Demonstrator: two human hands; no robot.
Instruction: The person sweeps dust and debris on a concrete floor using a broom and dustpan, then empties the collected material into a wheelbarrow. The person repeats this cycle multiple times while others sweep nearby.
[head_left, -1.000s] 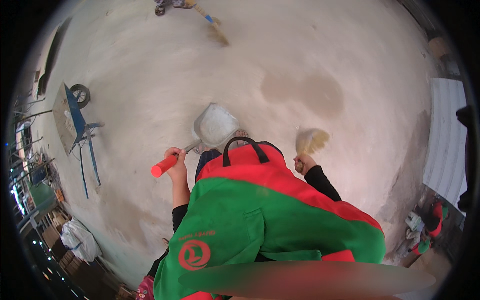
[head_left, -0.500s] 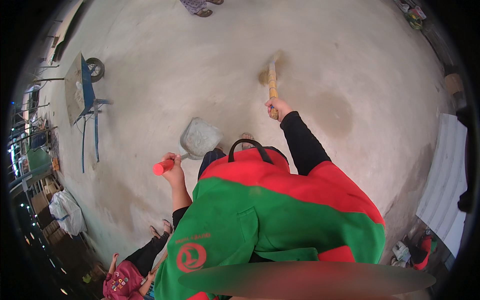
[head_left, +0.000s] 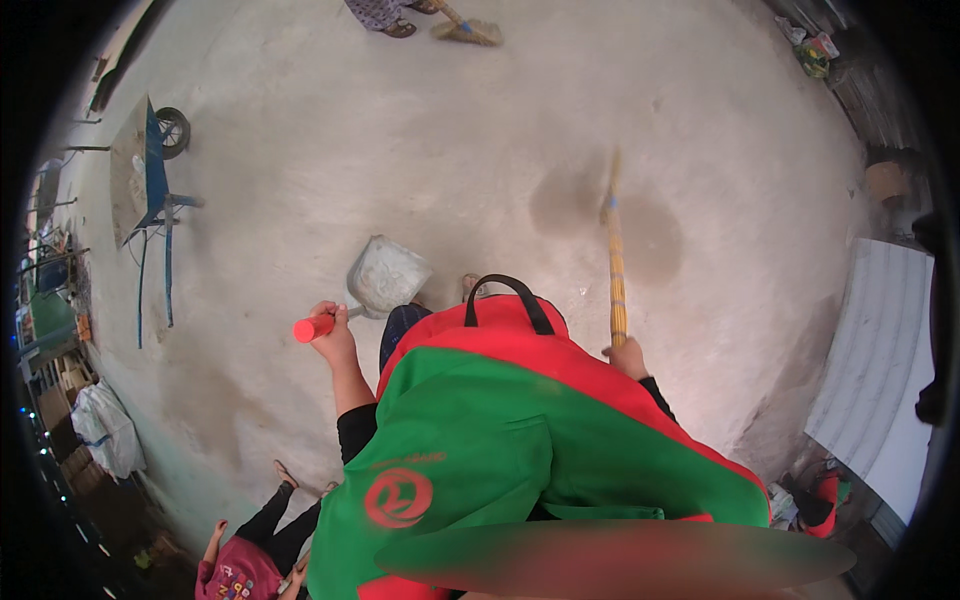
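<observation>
My left hand (head_left: 332, 330) is closed round the handle of a dustpan, near its red end. The grey dustpan (head_left: 392, 277) hangs or rests by my left leg; whether it touches the floor I cannot tell. On the other side, my right hand (head_left: 627, 358) grips the lower end of a long straw-coloured broom (head_left: 616, 270). The broom points away from me over the floor, and its far tip is thin and blurred. Inside the dustpan I see pale smears, but no clear pile.
A blue wheelbarrow (head_left: 153, 175) stands at the left. At the far edge a person's feet (head_left: 400, 27) are beside another broom (head_left: 470, 33). Someone in a maroon shirt (head_left: 240, 570) is at lower left. Corrugated sheets (head_left: 880, 350) lie at right, and a white sack (head_left: 108, 430) at left.
My right hand has drawn back toward me and to the right, bringing the broom with it. A second broom has come into view beside the far person's feet. My left hand keeps the dustpan.
</observation>
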